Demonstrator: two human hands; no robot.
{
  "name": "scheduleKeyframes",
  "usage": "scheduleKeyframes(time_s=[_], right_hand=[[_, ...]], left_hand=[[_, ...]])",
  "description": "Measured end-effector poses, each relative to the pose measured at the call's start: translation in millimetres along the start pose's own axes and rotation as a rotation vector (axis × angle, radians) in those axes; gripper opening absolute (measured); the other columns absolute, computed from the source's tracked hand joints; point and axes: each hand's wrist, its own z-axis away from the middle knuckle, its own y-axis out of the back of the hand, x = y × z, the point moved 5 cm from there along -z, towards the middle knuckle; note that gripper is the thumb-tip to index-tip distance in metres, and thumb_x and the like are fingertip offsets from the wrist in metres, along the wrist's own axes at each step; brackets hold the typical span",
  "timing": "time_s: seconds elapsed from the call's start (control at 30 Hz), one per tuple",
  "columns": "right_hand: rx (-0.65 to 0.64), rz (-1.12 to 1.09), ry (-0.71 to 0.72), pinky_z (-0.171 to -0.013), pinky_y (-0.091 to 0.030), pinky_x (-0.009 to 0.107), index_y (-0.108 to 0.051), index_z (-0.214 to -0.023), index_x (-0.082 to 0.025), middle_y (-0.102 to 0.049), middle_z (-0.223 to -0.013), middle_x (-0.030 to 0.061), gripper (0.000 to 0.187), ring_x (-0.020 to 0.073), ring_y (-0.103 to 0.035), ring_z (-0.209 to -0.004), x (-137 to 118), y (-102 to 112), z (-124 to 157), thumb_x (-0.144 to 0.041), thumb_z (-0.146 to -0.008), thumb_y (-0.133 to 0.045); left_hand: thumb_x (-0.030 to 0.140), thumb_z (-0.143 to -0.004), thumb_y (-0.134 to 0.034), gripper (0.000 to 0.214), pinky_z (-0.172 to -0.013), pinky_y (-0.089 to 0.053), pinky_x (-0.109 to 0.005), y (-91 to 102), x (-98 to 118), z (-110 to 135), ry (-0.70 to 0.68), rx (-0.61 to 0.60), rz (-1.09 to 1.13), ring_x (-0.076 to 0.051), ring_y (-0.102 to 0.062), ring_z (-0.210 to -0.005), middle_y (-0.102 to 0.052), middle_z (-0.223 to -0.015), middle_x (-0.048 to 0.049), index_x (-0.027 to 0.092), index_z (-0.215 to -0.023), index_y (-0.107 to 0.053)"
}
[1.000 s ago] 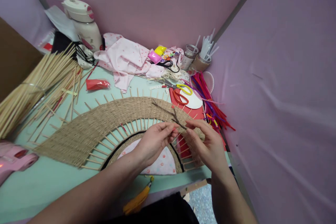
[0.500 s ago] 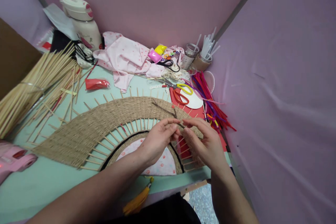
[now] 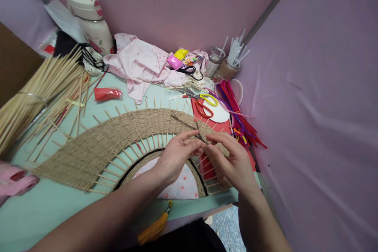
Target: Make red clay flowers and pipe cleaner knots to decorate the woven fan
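Note:
A thin brown cord (image 3: pixel 183 122) with a forked end stretches up and left from between my two hands. My left hand (image 3: pixel 179 154) pinches it with fingertips and thumb; the fingertips of my right hand (image 3: pixel 229 155) close on it just to the right. Both hands are over the right part of a fan-shaped panel woven from brown cord (image 3: pixel 118 130) on thin wooden sticks (image 3: pixel 125 152). At the panel's centre lies a half-round of pale spotted cloth (image 3: pixel 180 183) with a black edging, partly covered by my left forearm.
Scissors with yellow and red handles (image 3: pixel 209 99) lie behind my hands. Wooden sticks (image 3: pixel 32 98), a pink tool (image 3: pixel 17 181) and a bottle (image 3: pixel 93 27) are at left. Pink cloth (image 3: pixel 138 61), jars of white sticks (image 3: pixel 232 65) and coloured pipe cleaners (image 3: pixel 228 94) line the back and right.
My left fingers have shifted slightly and lie a little more open along the cord. The right hand keeps nearly the same pose. The view has moved very little.

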Motion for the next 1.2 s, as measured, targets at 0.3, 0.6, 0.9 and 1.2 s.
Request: scheduleKeyframes(time_s=[0.3, 0.6, 0.9, 1.2], right_hand=[[-0.056, -0.069, -0.014, -0.075, -0.052, 0.030, -0.071, -0.095, -0.024, -0.062, -0.087, 0.0038, 0.012, 0.0167, -0.062, -0.084, 3, -10, -9, -0.026, -0.091, -0.060], [-0.009, 0.061, -0.051, -0.072, -0.050, 0.030, -0.070, -0.092, -0.019, -0.071, -0.091, 0.0057, 0.013, 0.0172, -0.064, -0.079, 39, -10, -52, -0.023, -0.085, -0.059], [-0.133, 0.254, -0.100, -0.073, -0.047, 0.029, -0.071, -0.086, -0.020, -0.074, -0.081, 0.0026, 0.011, 0.0167, -0.064, -0.073, 76, -36, -85, -0.020, -0.081, -0.062], [-0.144, 0.253, -0.058, -0.078, -0.048, 0.030, -0.071, -0.081, -0.021, -0.075, -0.084, 0.0030, 0.011, 0.0193, -0.066, -0.082, 79, -40, -88, -0.015, -0.080, -0.063]], left_hand=[[0.018, -0.074, -0.077, 0.067, -0.072, -0.049, -0.027, -3.4, 6, -7, 0.007, 0.060, -0.164, -0.016, -0.067, -0.068, -0.074, -0.069, -0.0048, 0.008, -0.135, -0.052], [0.034, -0.084, -0.064, 0.036, -0.086, -0.046, -0.041, 0.8, 5, -2, -0.199, -0.023, -0.568, -0.026, -0.064, -0.089, -0.071, -0.093, -0.0112, 0.018, -0.117, -0.064], [0.024, -0.083, -0.066, 0.042, -0.115, -0.018, -0.054, -2.2, -13, 8, -0.553, -0.131, -1.479, -0.036, -0.030, -0.142, -0.043, -0.149, -0.0203, 0.015, -0.124, -0.060], [0.044, -0.083, -0.065, 0.062, -0.112, -0.032, -0.052, -6.5, -18, 6, -0.537, -0.114, -1.975, -0.034, -0.034, -0.141, -0.039, -0.153, -0.0170, 0.015, -0.136, -0.051]])
